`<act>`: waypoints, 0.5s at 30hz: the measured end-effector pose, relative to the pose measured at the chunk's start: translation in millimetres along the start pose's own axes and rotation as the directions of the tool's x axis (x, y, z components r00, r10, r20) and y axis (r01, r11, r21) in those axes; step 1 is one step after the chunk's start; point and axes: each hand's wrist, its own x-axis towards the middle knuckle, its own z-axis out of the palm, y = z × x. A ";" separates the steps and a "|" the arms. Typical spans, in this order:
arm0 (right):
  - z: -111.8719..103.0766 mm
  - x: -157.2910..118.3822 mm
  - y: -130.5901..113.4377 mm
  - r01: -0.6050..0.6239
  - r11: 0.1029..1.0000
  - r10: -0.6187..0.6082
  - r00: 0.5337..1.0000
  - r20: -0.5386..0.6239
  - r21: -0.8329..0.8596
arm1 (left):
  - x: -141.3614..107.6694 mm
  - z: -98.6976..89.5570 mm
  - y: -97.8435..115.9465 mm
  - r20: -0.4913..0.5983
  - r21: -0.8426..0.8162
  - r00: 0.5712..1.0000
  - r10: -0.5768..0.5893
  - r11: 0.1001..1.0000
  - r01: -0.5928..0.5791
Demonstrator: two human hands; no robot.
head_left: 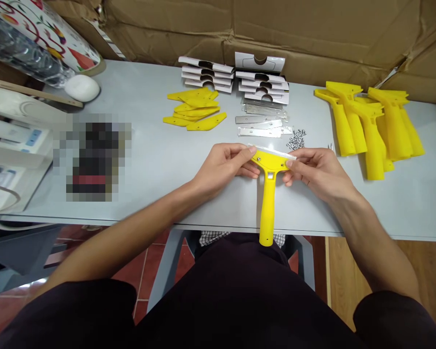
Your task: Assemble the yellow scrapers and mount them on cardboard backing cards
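A yellow scraper (268, 198) points its handle toward me over the table's front edge, a metal blade (272, 151) along its head. My left hand (229, 165) pinches the left end of the head, and my right hand (312, 172) pinches the right end. Two screws show in the head. Just beyond lie wrapped blades (259, 131) and a small heap of screws or nuts (297, 139). Yellow flat plates (198, 112) are piled farther left. Several yellow scraper handles (374, 140) lie in a pile on the right.
Folded white cards (263, 87) stand in rows at the back, before a cardboard wall (294, 29). A plastic bottle (25, 51) and a patterned cylinder (58, 36) occupy the back left. A blurred dark object (96, 157) lies on the grey table (160, 145), beside white equipment (16, 140).
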 end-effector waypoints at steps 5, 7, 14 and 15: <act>0.6 0.1 1.8 0.001 1.000 0.000 1.000 -0.017 0.005 | -0.3 3.0 2.0 -0.032 0.082 0.999 0.014 0.997 -0.012; 1.1 0.1 1.9 0.002 1.000 -0.001 1.000 -0.017 0.006 | 0.0 3.0 1.7 -0.036 0.097 0.999 0.012 0.995 -0.009; -0.2 0.1 2.7 0.004 1.000 -0.004 1.000 -0.015 0.009 | -0.4 1.6 1.8 -0.021 0.083 1.000 0.022 0.996 -0.020; -0.6 0.1 3.1 0.003 1.000 -0.003 1.000 -0.016 0.009 | -0.6 1.9 2.1 -0.024 0.097 0.999 0.023 0.995 -0.021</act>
